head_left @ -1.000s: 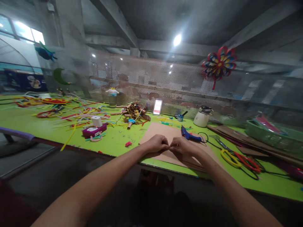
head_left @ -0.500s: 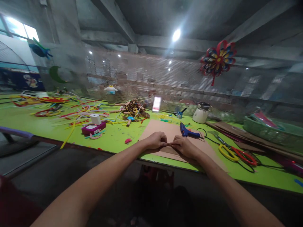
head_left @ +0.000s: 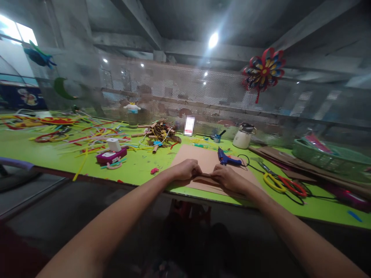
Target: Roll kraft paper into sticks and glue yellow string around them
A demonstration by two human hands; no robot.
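Note:
My left hand [head_left: 188, 169] is closed in a pinch on the left part of a narrow brown cardboard piece [head_left: 206, 176]. The far edge of that piece is pinched by my right hand [head_left: 227, 177], a short gap away from the left. Both hands rest low over a larger tan cardboard sheet [head_left: 199, 154] lying at the table's front edge. Just beyond my right hand, a blue glue gun [head_left: 228, 158] lies on the sheet, its cord running right. My fingers hide parts of the cardboard piece.
Right of the sheet lie scissors with yellow and red handles [head_left: 274, 182], near cardboard pieces [head_left: 278, 158] and a green basket [head_left: 348, 162]. A white jug [head_left: 242, 137] stands behind. On the left are a purple box [head_left: 111, 155], coloured pipe cleaners [head_left: 87, 141] and a brown tangled pile [head_left: 162, 133].
My hands have moved apart along the cardboard piece, so more of it shows between my fingers. The whole view has shifted slightly.

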